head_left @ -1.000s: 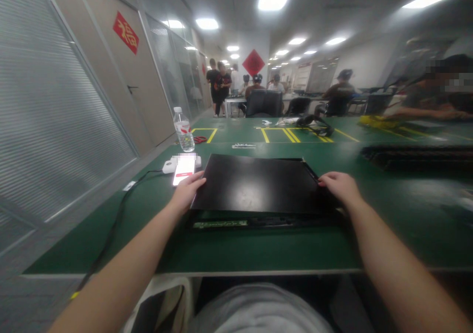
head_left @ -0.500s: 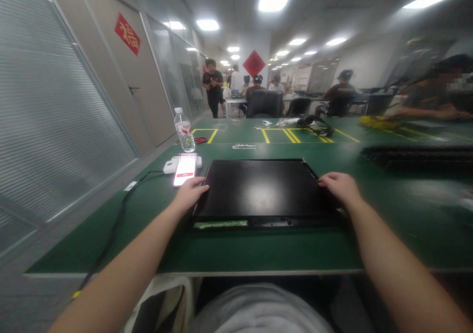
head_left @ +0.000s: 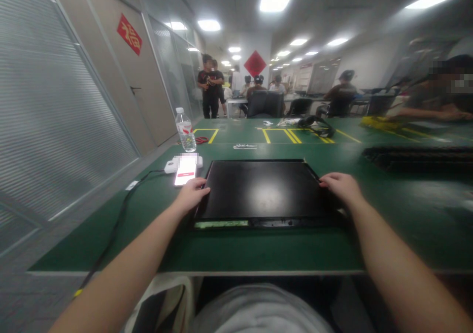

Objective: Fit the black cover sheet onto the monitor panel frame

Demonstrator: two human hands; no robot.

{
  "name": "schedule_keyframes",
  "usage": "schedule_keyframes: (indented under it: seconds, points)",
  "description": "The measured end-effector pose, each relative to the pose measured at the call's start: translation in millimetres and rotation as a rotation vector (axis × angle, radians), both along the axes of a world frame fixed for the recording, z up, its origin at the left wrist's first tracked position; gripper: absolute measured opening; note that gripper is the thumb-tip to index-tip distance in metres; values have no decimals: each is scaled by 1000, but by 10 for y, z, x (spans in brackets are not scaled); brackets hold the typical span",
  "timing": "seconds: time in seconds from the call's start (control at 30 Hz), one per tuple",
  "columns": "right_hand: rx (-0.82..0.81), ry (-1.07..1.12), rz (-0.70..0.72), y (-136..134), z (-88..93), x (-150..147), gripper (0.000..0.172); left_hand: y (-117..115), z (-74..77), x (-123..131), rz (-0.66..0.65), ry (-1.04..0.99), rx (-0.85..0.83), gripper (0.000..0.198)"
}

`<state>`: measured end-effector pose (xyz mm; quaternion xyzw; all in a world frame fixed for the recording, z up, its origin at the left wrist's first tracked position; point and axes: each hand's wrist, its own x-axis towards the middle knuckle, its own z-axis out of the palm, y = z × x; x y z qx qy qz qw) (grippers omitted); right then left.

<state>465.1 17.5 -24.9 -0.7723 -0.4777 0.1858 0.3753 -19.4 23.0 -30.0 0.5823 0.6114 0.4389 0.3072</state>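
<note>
A black flat display panel (head_left: 254,190) lies in front of me, its dark glossy face up and reflecting a ceiling light. Along its near edge runs a strip (head_left: 221,223), green on the left and black on the right. My left hand (head_left: 192,195) grips the panel's left edge, thumb on top. On the opposite side, my right hand (head_left: 338,187) pinches the right edge between thumb and fingers. The undersides of both grips are hidden. Just beyond my left hand lies a phone (head_left: 185,171) with a lit screen.
A water bottle (head_left: 185,131) stands behind the phone and a white power strip (head_left: 170,166), whose black cable (head_left: 120,219) crosses the green table (head_left: 266,254). Red-handled scissors (head_left: 201,140) lie nearby. Dark long parts (head_left: 414,158) are at right, near a seated person (head_left: 424,99).
Both hands keep their hold on the display panel, which shows little movement. In the background, a standing person has shifted slightly left. The view has moved a touch.
</note>
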Motion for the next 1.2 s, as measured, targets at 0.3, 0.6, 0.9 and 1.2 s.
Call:
schedule_keyframes:
  seconds: [0.3, 0.6, 0.9, 1.2]
  points:
    - [6, 50, 11, 25, -28, 32, 24, 83, -138, -69, -20, 99, -17, 40]
    - [31, 103, 0, 36, -64, 51, 23, 109, -183, -78, -46, 412, -7, 48]
    - [12, 18, 25, 25, -47, 61, 23, 38, -88, -28, -71, 520, 53, 47]
    - [10, -48, 46, 69, -96, 114, 26, 318, 141, -328, 289, 519, 188, 78]
